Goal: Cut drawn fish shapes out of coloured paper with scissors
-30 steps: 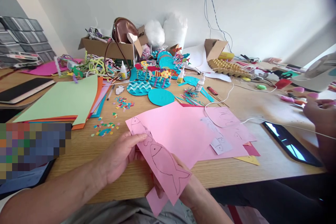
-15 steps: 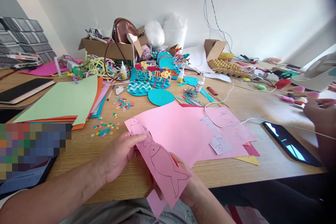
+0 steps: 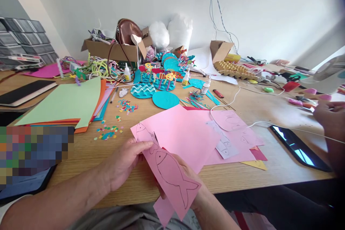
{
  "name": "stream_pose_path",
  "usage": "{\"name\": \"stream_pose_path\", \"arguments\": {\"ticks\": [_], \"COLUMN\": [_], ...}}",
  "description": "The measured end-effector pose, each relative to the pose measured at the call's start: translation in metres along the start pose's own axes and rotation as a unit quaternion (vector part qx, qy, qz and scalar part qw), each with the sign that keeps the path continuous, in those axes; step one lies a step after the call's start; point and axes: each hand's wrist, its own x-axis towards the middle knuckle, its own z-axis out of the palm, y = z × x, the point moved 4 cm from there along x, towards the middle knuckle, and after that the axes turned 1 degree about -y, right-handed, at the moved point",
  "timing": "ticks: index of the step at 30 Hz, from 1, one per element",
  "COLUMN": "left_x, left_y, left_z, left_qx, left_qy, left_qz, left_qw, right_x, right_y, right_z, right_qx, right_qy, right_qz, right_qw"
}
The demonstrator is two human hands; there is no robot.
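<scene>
My left hand (image 3: 126, 161) pinches a pink paper strip (image 3: 168, 183) near its upper end, thumb on top. Two fish are outlined on the strip in dark line, a small one by my thumb and a larger one lower down. Behind the strip, my right hand (image 3: 189, 169) is closed on red-handled scissors (image 3: 155, 137). Just the dark blade tip and a bit of red show past the paper's edge; most of the scissors and fingers are hidden. A second pink paper piece (image 3: 164, 211) hangs below the strip. Large pink sheets (image 3: 180, 129) lie on the table beyond.
A phone (image 3: 299, 147) and white cable lie to the right, near another person's hand (image 3: 330, 118). Coloured paper (image 3: 61, 102) is stacked at left, beside confetti (image 3: 109, 132). Glue bottles (image 3: 205, 87), blue paper discs (image 3: 165, 100) and a cardboard box (image 3: 107, 50) stand farther back.
The strip and both hands have shifted slightly right and down. The scissors' dark blade tip shows more above the paper's edge, and less of the red handle is visible.
</scene>
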Motion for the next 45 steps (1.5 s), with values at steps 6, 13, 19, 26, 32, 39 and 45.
{"name": "stream_pose_path", "arguments": {"ticks": [6, 13, 19, 26, 32, 39, 45], "left_x": [-0.002, -0.002, -0.002, 0.000, -0.001, -0.003, -0.002], "left_y": [0.001, 0.005, 0.006, 0.005, 0.008, 0.010, 0.006], "left_z": [-0.002, -0.009, -0.009, -0.009, -0.010, -0.006, -0.011], "left_qx": [-0.009, -0.021, -0.016, -0.045, -0.044, -0.047, -0.042], "left_qy": [0.007, 0.058, 0.045, 0.039, 0.033, 0.008, 0.005], "left_qz": [-0.016, 0.001, 0.002, -0.007, -0.019, -0.038, -0.055], "left_qw": [1.000, 0.998, 0.999, 0.998, 0.998, 0.998, 0.998], "right_x": [0.000, -0.003, 0.000, 0.004, 0.007, 0.011, 0.015], "right_y": [-0.011, -0.037, -0.045, -0.040, -0.037, -0.039, -0.036], "right_z": [0.000, 0.013, 0.012, 0.009, 0.009, 0.006, 0.006], "right_qx": [0.043, 0.032, -0.026, -0.051, -0.068, -0.100, -0.103], "right_qy": [0.002, -0.072, -0.087, -0.075, -0.079, -0.095, -0.092], "right_qz": [-0.012, 0.012, -0.001, 0.004, 0.030, 0.027, 0.022], "right_qw": [0.999, 0.997, 0.996, 0.996, 0.994, 0.990, 0.990]}}
